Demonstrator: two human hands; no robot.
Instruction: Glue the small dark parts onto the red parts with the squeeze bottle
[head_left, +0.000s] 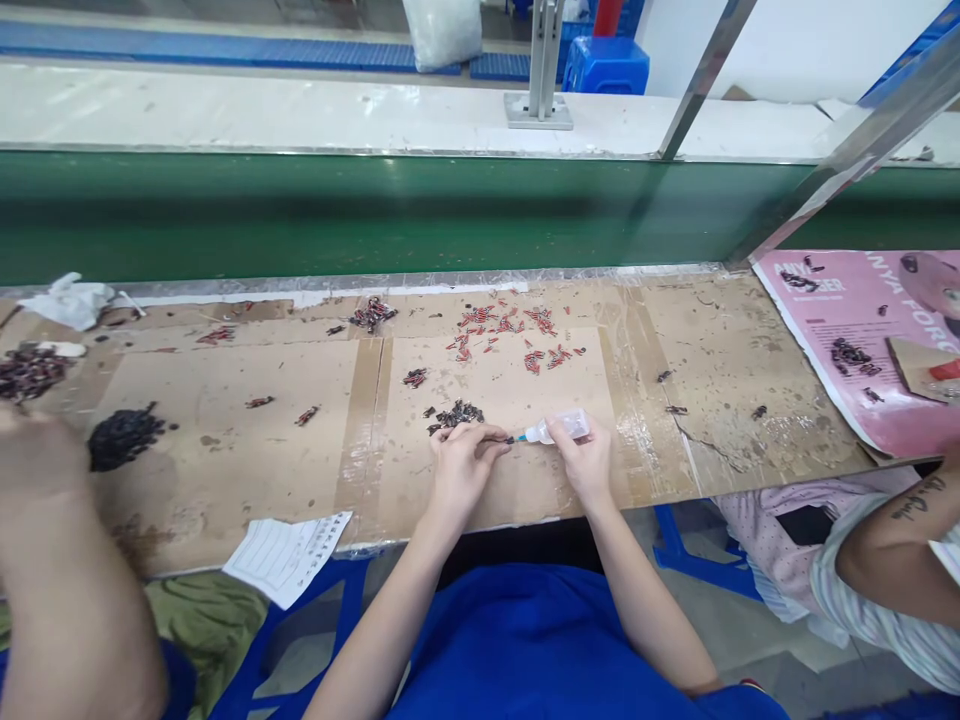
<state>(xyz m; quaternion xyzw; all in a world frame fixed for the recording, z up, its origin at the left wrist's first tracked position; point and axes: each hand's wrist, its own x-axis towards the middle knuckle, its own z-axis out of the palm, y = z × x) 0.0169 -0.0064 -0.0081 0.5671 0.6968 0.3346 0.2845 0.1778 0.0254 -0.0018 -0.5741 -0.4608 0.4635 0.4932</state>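
My right hand (582,460) is closed around a small clear squeeze bottle (567,426), which lies nearly level with its thin blue-green needle tip pointing left. That tip meets a tiny dark part (510,440) at the fingertips of my left hand (466,458). Thumb and finger of the left hand are pinched on this part; its exact kind is too small to tell. Just beyond the left hand sits a little heap of black pieces (459,412). Farther back, several red-and-black pieces (510,322) lie scattered on the cardboard.
Cardboard (285,460) with tape strips covers the bench, and a green belt (337,215) runs behind it. At left, a co-worker's arm (67,560) is beside a black pile (126,438). A paper slip (288,556) overhangs the front edge. Another person's arm (900,540) is at right.
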